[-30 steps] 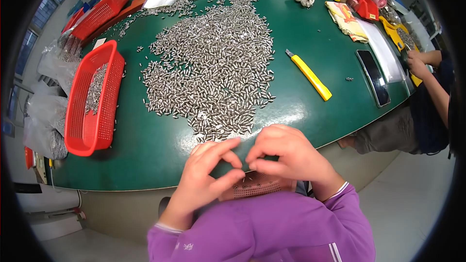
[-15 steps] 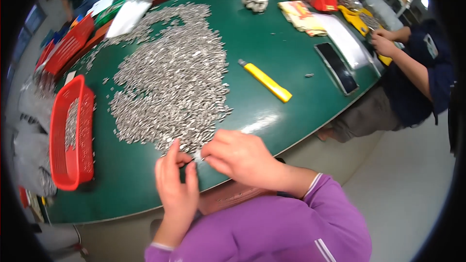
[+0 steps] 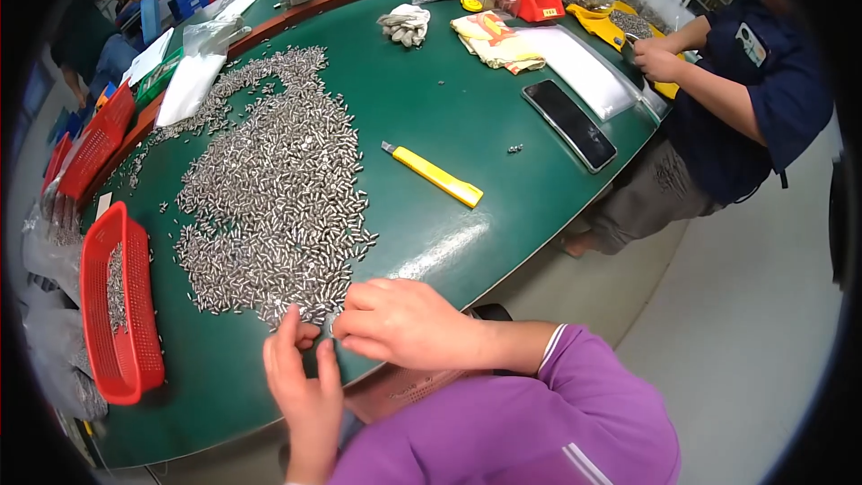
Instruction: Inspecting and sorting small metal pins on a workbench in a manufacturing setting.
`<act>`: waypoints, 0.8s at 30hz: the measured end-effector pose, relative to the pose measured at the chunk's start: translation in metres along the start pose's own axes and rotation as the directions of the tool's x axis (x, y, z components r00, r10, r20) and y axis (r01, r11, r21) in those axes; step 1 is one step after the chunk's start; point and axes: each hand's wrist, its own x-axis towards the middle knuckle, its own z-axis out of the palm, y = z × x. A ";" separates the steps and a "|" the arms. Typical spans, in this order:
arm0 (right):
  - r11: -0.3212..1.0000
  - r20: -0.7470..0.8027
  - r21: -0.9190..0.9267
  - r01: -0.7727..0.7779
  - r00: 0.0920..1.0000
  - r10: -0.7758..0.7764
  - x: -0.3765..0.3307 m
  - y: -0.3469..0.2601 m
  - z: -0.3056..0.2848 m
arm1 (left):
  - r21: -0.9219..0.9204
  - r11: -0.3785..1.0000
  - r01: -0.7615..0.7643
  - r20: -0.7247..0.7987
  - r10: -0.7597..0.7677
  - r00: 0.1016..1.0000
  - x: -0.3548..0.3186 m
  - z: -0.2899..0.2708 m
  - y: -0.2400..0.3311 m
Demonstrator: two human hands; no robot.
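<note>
Head camera, and both hands are together at the near edge of the pile (image 3: 269,202), the loose metal pieces spreading away just beyond the fingers across the green worktop (image 3: 400,90). The left hand (image 3: 303,386) has thumb and forefinger parted, a clear gap between them, the others curled in. The right hand (image 3: 404,323) is bunched narrow, tips close together and turned toward the left; there's a bright speck at those tips, but whether it's a held piece I can't tell. By the look of it, this is the picking-over step, pieces handled a few at a time, with most of the pile lying loose. What the next move calls for, I'd judge, is a light, exact pinch, the two sets of fingertips working close without scattering neighbours. Well left of the fingers, the red basket (image 3: 141,323) holds more pieces; beyond and right, the cutter (image 3: 437,178) lies clear of both hands.
</note>
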 end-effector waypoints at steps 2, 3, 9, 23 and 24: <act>1.000 -0.005 0.007 -0.007 1.000 0.007 0.000 0.000 0.001 | -0.007 1.000 -0.006 -0.033 0.006 0.999 0.001 0.001 -0.001; 1.000 -0.008 0.014 -0.015 1.000 0.015 0.000 0.000 0.001 | -0.005 0.999 -0.049 0.002 0.049 0.999 0.002 0.001 -0.004; 0.999 -0.038 0.028 -0.030 0.999 0.031 -0.002 0.000 0.003 | -0.012 0.997 -0.079 0.056 0.079 0.995 0.008 0.001 0.000; 0.997 -0.033 0.074 0.002 0.999 0.001 -0.004 0.004 0.000 | -0.085 0.996 0.002 0.048 0.002 0.999 0.002 -0.003 0.003; 0.997 -0.030 0.073 0.002 1.000 0.000 -0.004 0.004 0.000 | -0.098 0.995 0.019 0.044 -0.015 0.999 0.002 -0.002 0.004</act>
